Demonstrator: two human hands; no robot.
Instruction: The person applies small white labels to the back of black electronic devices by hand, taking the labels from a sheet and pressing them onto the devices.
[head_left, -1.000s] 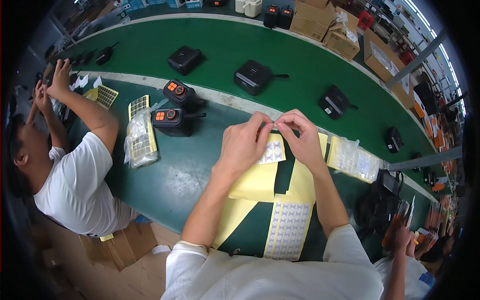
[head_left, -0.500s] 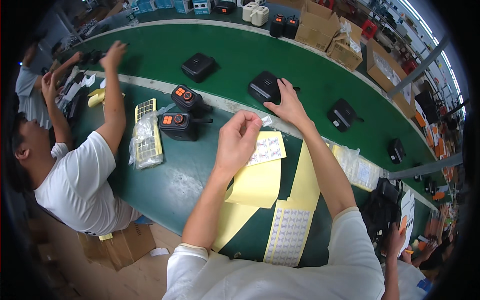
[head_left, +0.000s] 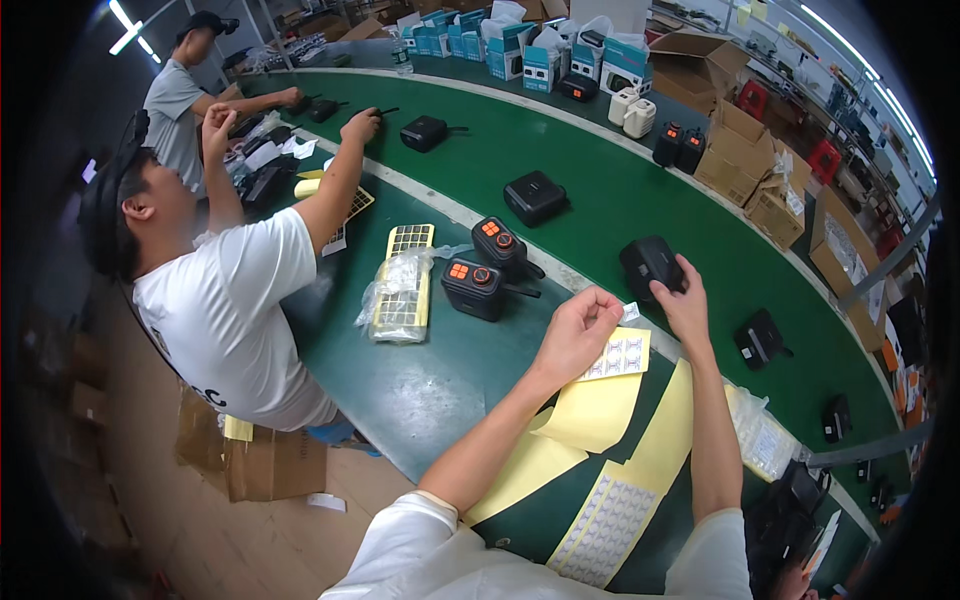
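Note:
Between the thumb and finger of my left hand (head_left: 580, 338) is a small white sticker (head_left: 630, 313). A yellow-backed sheet of printed stickers (head_left: 622, 357) hangs just under the same hand; whether the fingers also grip it I cannot tell. My right hand (head_left: 687, 308) is closed on the near right side of a black box-shaped device (head_left: 647, 264), which is tilted over the belt's near edge. Two black devices with orange buttons (head_left: 473, 288) stand on the table left of my hands.
Along the green conveyor belt (head_left: 470, 170) sit more black devices (head_left: 535, 198). A larger sticker sheet (head_left: 603, 525) and yellow backing paper lie near me. Left of them is a bagged sheet of dark squares (head_left: 402, 290). A co-worker (head_left: 235, 255) reaches to the belt at left.
My right hand has closed on the black device and tipped it up. The whole view has swung left, so things appear farther right. My left hand still pinches the sticker.

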